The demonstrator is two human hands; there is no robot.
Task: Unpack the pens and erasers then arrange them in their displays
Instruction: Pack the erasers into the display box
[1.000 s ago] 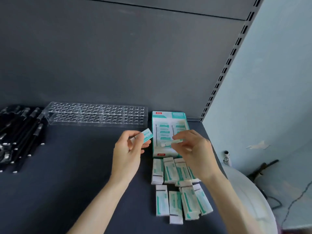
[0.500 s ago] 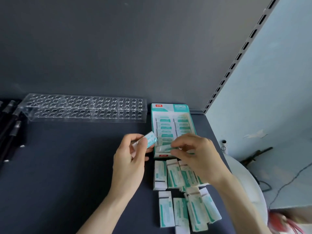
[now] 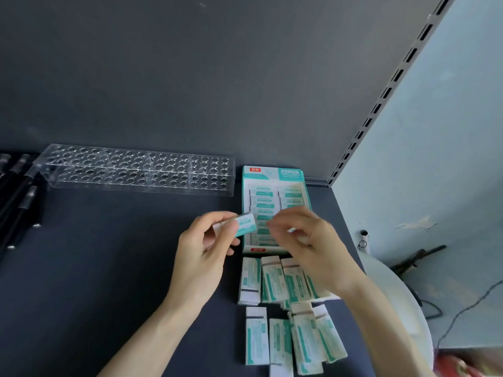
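Observation:
My left hand (image 3: pixel 204 251) pinches one teal-and-white eraser (image 3: pixel 246 225) just left of the teal eraser display box (image 3: pixel 273 175). The box lies open against the back wall with rows of erasers inside. My right hand (image 3: pixel 310 248), blurred, hovers over the box's front rows with fingers curled; a sliver of a second eraser (image 3: pixel 292 229) shows between its fingertips. Several loose erasers (image 3: pixel 272 281) lie in two rows on the shelf in front of the box, partly under my right wrist. The clear acrylic pen display (image 3: pixel 136 171) stands empty at the back left, with black pens (image 3: pixel 19 191) beside it.
The dark shelf (image 3: pixel 95 268) ends at its right edge near a slotted metal upright (image 3: pixel 381 104). Beyond that edge are a white round object (image 3: pixel 394 295), cables and a pale wall.
My right hand has carried its eraser down over the front rows of the box. My left hand keeps hold of its eraser. The view has swung right, pushing the pens toward the left edge.

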